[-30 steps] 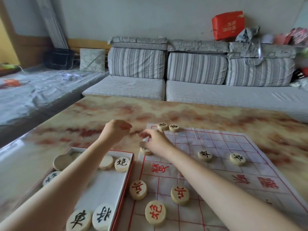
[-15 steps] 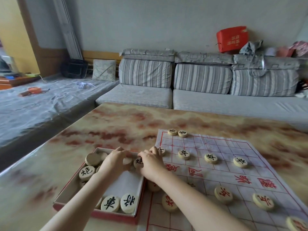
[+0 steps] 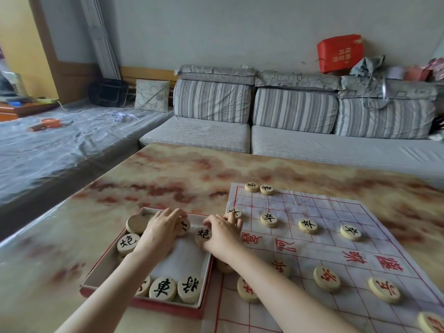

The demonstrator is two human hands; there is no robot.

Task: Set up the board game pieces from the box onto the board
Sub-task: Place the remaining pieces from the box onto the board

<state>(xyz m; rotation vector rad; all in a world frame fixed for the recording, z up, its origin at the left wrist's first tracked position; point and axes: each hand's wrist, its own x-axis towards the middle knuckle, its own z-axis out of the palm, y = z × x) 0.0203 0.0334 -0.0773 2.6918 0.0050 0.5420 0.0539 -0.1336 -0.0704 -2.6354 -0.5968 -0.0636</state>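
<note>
A paper board [image 3: 336, 239] with a red grid lies on the table and carries round wooden pieces. Black-lettered ones [image 3: 268, 219] stand in its far rows, red-lettered ones [image 3: 326, 278] in its near rows. To its left sits a shallow red-rimmed box [image 3: 153, 306] with several black-lettered pieces [image 3: 163, 289]. My left hand [image 3: 161, 230] is over the box's far end, its fingers curled on a piece [image 3: 184, 226]. My right hand [image 3: 222, 234] is at the box's far right corner and pinches a black-lettered piece [image 3: 203, 234]. Its fingertips reach a piece [image 3: 234, 212] on the board's left edge.
The marbled table [image 3: 168, 179] stretches beyond the box and board. A grey striped sofa [image 3: 288, 131] runs behind it, with a red bag [image 3: 340, 52] on the backrest. A plastic-covered surface [image 3: 60, 145] lies to the left.
Both hands have come back from the board's far left corner to the far end of the box and closed on pieces there. The view has shifted left and farther back.
</note>
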